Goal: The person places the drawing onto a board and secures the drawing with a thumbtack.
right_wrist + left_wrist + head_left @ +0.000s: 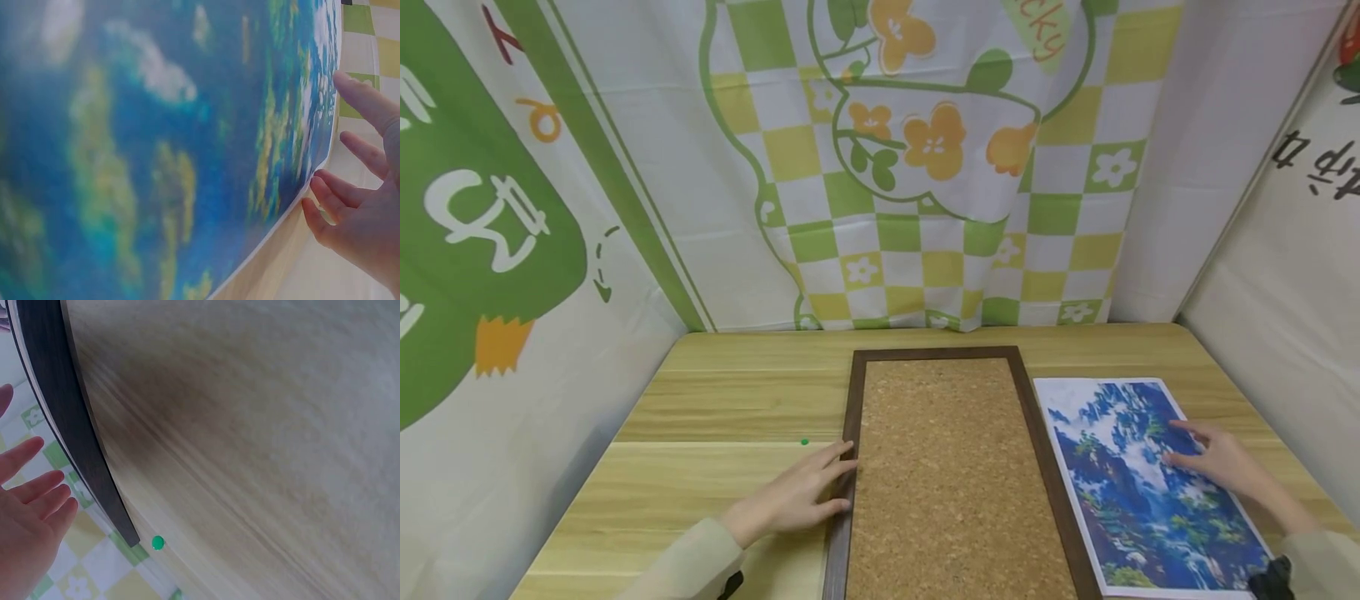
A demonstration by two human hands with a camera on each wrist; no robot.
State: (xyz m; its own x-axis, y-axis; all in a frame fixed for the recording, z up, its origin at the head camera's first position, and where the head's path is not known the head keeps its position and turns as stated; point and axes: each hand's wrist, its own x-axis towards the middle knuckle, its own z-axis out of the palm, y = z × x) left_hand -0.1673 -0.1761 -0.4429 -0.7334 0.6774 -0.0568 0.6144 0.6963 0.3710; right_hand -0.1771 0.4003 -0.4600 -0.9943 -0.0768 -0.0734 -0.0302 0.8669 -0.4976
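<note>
A cork board (955, 467) with a dark brown wooden frame (56, 394) lies on the table in front of me. My left hand (797, 497) is at the left side of the frame, its fingertips at the edge and its fingers extended. To the right of the board lies a printed landscape picture (1138, 483) in blue and green with a white border. Over its right part is my right hand (1225, 462), thumb and fingers apart and pinching nothing. Whether these fingertips press on the paper, I cannot tell.
A small green round dot (805, 442), perhaps a tack, lies on the wooden table (737, 392) left of the board. A checkered curtain (925, 267) hangs behind the table. Printed fabric walls (1277, 275) stand at both sides.
</note>
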